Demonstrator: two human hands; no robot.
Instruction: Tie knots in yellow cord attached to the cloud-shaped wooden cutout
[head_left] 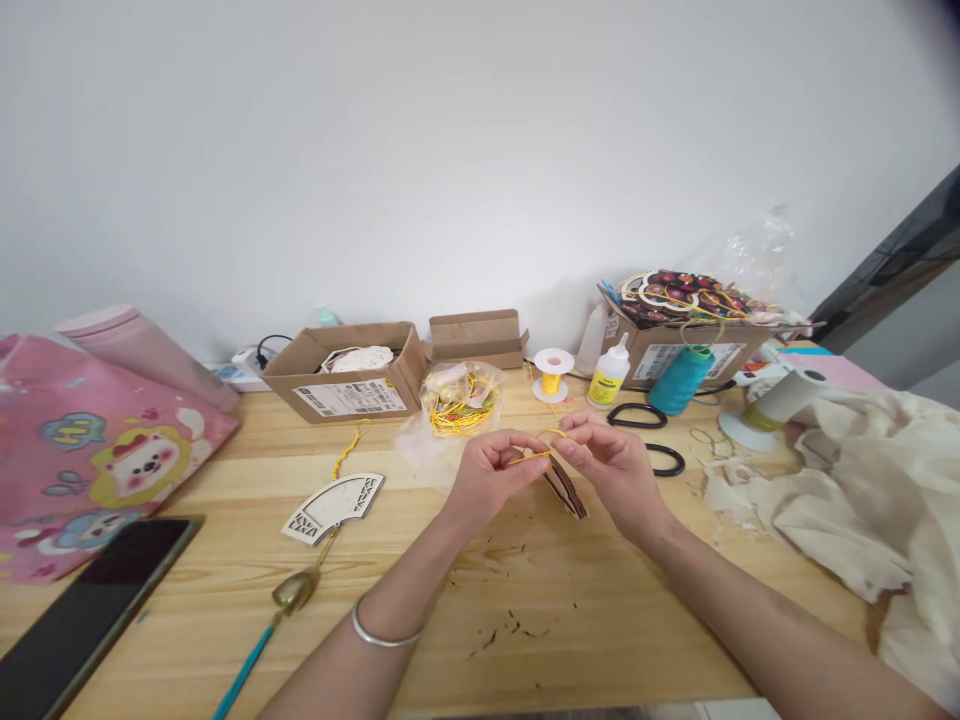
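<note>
Both my hands meet above the middle of the wooden table. My left hand pinches a thin yellow cord with curled fingers. My right hand pinches the same cord, which loops up at its fingertips, and a dark fan-shaped wooden piece hangs below between the two hands. A white fan-shaped cutout with a yellow cord and a small brass bell lies on the table to the left of my left hand.
Behind the hands are a bag of yellow cord, open cardboard boxes, a yellow spool, a glue bottle, a teal thread cone and black rings. Cream fabric lies right; a phone and pink bag left.
</note>
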